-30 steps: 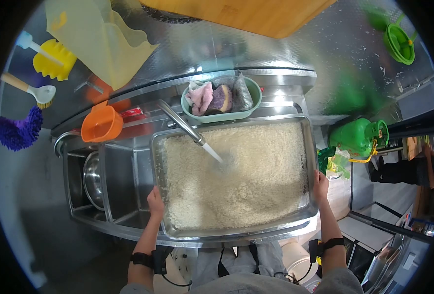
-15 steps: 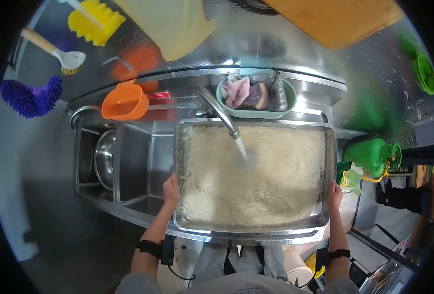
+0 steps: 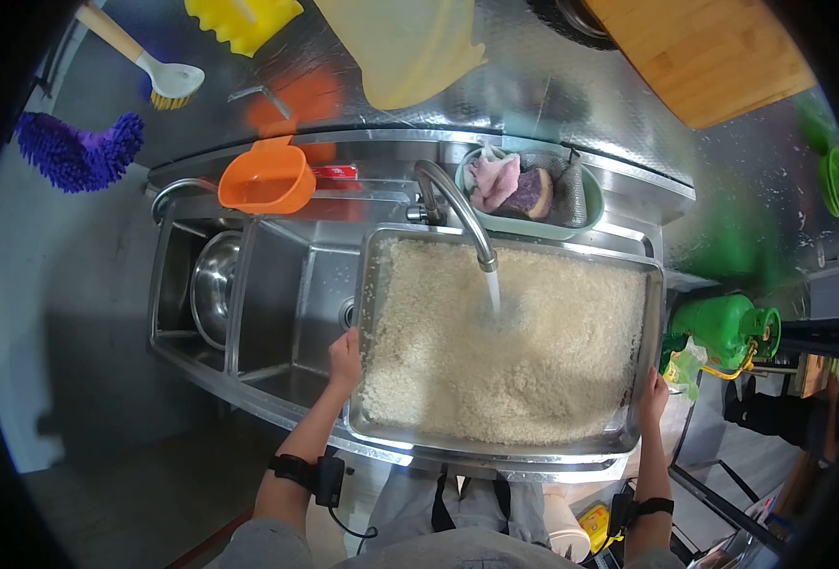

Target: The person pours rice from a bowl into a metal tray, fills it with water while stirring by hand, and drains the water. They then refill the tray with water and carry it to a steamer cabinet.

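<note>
A large rectangular metal tray (image 3: 370,284) of white rice (image 3: 543,360) lies over the right part of the sink. From the curved faucet (image 3: 462,209), water runs into the rice near its upper middle. My left hand (image 3: 345,360) is closed on the tray's left rim, fingers partly hidden. On the opposite rim, my right hand (image 3: 656,396) grips the tray's right side, its fingers partly behind the edge. Loose grains and cloudy water show along the tray's lower right corner.
Left of the tray are sink basins (image 3: 277,294), one holding a metal bowl (image 3: 217,289). An orange scoop (image 3: 266,180) and a pale green tub (image 3: 533,226) with cloths and a sponge sit along the back ledge. A green gas cylinder (image 3: 718,327) stands right. A person's dark-clothed legs (image 3: 770,412) show beyond.
The view has shifted and tilted slightly, so most things appear farther right. Both hands keep hold of the tray, and the water is still running. The rice surface looks a little rougher.
</note>
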`<action>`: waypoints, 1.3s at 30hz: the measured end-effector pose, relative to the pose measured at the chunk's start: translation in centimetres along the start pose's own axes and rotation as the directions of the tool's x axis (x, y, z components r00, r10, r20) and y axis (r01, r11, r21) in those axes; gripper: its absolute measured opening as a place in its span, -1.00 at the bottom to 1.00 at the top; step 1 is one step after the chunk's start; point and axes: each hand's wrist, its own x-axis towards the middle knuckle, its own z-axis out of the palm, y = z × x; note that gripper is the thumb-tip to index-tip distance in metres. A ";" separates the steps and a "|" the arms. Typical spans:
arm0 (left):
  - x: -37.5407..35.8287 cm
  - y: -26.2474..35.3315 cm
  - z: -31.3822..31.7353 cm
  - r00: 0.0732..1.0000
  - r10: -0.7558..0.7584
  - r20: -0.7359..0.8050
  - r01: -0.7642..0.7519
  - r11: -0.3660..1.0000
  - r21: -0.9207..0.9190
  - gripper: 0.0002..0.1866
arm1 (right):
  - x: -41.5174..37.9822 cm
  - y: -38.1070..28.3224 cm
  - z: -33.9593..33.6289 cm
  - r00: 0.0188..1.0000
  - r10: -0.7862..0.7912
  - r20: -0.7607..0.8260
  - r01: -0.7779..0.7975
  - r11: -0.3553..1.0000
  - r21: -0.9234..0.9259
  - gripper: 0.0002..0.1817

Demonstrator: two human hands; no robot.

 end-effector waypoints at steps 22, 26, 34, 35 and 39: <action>0.1 -0.4 0.0 1.000 -0.009 0.025 0.009 1.000 -0.008 -0.54 | 0.1 0.4 0.0 1.000 0.001 -0.014 -0.001 1.000 -0.007 -0.53; 0.1 0.3 0.0 1.000 -0.014 0.020 0.014 1.000 -0.004 -0.54 | 0.2 0.9 0.1 1.000 0.015 -0.006 -0.015 1.000 0.015 -0.54; 0.1 -0.4 -0.1 0.997 -0.055 0.057 0.052 0.998 0.046 -0.56 | 0.4 1.1 -0.2 0.997 0.078 0.012 -0.078 0.995 0.058 -0.54; -0.1 -0.2 -0.2 0.996 -0.058 0.063 0.058 0.998 0.012 -0.56 | 0.1 0.3 -0.1 0.996 0.083 0.015 -0.085 0.991 0.103 -0.54; 0.5 -0.3 -0.8 0.990 -0.091 0.108 0.095 0.995 -0.029 -0.56 | 0.1 -1.2 -0.5 0.999 0.030 0.018 -0.030 0.999 0.034 -0.53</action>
